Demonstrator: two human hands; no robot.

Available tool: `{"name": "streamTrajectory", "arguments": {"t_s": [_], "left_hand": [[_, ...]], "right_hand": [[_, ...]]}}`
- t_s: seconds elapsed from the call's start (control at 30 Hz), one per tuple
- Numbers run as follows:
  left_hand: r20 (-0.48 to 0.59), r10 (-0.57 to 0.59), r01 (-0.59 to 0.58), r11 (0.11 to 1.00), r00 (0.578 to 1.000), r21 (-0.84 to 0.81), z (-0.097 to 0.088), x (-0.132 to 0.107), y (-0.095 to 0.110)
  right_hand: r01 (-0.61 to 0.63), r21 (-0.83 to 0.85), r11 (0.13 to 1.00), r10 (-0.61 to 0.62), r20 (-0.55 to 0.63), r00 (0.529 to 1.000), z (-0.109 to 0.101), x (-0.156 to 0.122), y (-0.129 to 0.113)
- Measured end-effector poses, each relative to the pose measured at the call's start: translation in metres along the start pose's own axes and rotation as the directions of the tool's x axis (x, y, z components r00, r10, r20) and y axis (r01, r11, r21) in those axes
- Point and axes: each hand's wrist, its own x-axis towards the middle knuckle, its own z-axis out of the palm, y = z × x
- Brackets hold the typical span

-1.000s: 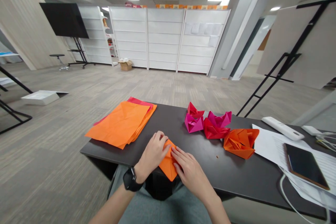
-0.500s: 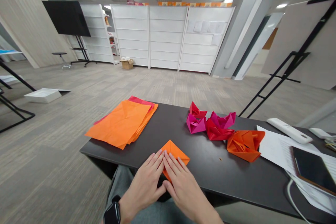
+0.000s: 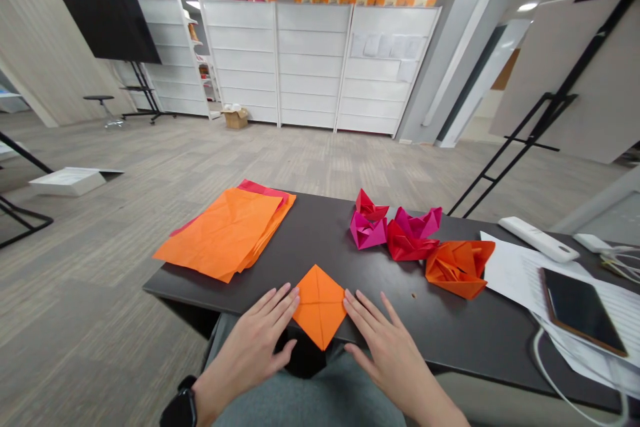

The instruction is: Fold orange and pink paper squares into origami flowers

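A folded orange paper square (image 3: 320, 307) lies flat at the table's near edge, turned like a diamond with creases crossing at its middle. Its lowest corner juts past the edge. My left hand (image 3: 267, 327) rests open, fingertips on the paper's left corner. On the right corner lie the fingertips of my right hand (image 3: 383, 340), also open with fingers spread. Neither hand grips anything. To the left is a stack of orange paper sheets (image 3: 227, 227) with a red sheet showing beneath. Folded paper shapes stand at the right: orange (image 3: 457, 270), red (image 3: 407, 247) and magenta (image 3: 367, 232).
The dark table (image 3: 325, 213) also bears white printed papers (image 3: 510, 273), a phone (image 3: 583, 310), a long white device (image 3: 537, 239) and a white cable (image 3: 537, 353) on the right. Beyond stand white shelving panels (image 3: 315, 67) and a black-framed stand (image 3: 550, 107).
My hands have slid apart from the paper's middle to its left and right corners, uncovering the creased square. The view has shifted slightly.
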Motion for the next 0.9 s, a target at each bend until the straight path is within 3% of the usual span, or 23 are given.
{"name": "streamTrajectory", "arguments": {"t_s": [0.13,0.23,0.3,0.37,0.4,0.43,0.47,0.5,0.53,0.6,0.67,0.7,0.73,0.8,0.87,0.9], "left_hand": [[-0.005,0.063,-0.063,0.996,0.998,0.058,0.003,0.0,-0.003],[-0.036,0.098,-0.098,0.995,0.995,0.005,-0.003,-0.001,-0.001],[-0.125,0.03,-0.044,0.993,0.992,-0.108,-0.009,0.001,0.005],[-0.249,-0.192,0.112,0.946,0.949,-0.303,-0.012,0.007,0.015],[-0.294,-0.355,0.206,0.876,0.888,-0.435,-0.011,0.012,0.022],[-0.278,-0.531,0.304,0.76,0.801,-0.574,-0.009,0.018,0.029],[-0.2,-0.675,0.379,0.605,0.71,-0.7,-0.005,0.025,0.038],[-0.096,-0.755,0.389,0.437,0.648,-0.811,0.0,0.032,0.047],[0.014,-0.786,0.367,0.274,0.619,-0.889,0.006,0.039,0.057],[0.183,-0.774,0.322,0.028,0.607,-0.946,0.02,0.046,0.076],[0.336,-0.698,0.299,-0.18,0.632,-0.937,0.027,0.045,0.09],[0.404,-0.631,0.329,-0.239,0.663,-0.913,0.028,0.041,0.094],[0.455,-0.545,0.383,-0.249,0.704,-0.89,0.025,0.035,0.095],[0.513,-0.371,0.509,-0.119,0.774,-0.853,0.011,0.024,0.089],[0.548,-0.241,0.591,0.168,0.801,-0.789,-0.008,0.017,0.076],[0.483,-0.278,0.556,0.354,0.83,-0.752,-0.016,0.016,0.067]], "right_hand": [[-0.022,-0.019,1.0,0.022,0.002,1.0,0.007,-0.007,-0.004],[-0.054,0.009,0.998,0.055,-0.045,0.998,0.01,-0.01,-0.009],[-0.109,0.061,0.992,0.117,-0.156,0.981,0.008,-0.01,-0.017],[-0.202,0.168,0.965,0.249,-0.342,0.906,0.005,-0.008,-0.032],[-0.236,0.235,0.943,0.319,-0.433,0.843,0.003,-0.005,-0.041],[-0.248,0.295,0.923,0.369,-0.491,0.789,0.001,-0.002,-0.05],[-0.237,0.329,0.914,0.383,-0.508,0.772,0.0,0.002,-0.058],[-0.22,0.333,0.917,0.367,-0.489,0.791,-0.001,0.007,-0.065],[-0.204,0.319,0.925,0.33,-0.415,0.848,-0.002,0.012,-0.07],[-0.171,0.273,0.947,0.233,-0.214,0.948,-0.003,0.021,-0.071],[-0.146,0.249,0.957,0.154,-0.012,0.988,-0.004,0.025,-0.062],[-0.136,0.249,0.959,0.124,0.064,0.99,-0.006,0.025,-0.055],[-0.129,0.254,0.959,0.101,0.121,0.988,-0.009,0.023,-0.047],[-0.105,0.266,0.958,0.058,0.179,0.982,-0.018,0.02,-0.029],[-0.07,0.268,0.961,0.02,0.185,0.983,-0.028,0.02,-0.013],[-0.046,0.265,0.963,-0.004,0.185,0.983,-0.032,0.021,-0.005]]}}
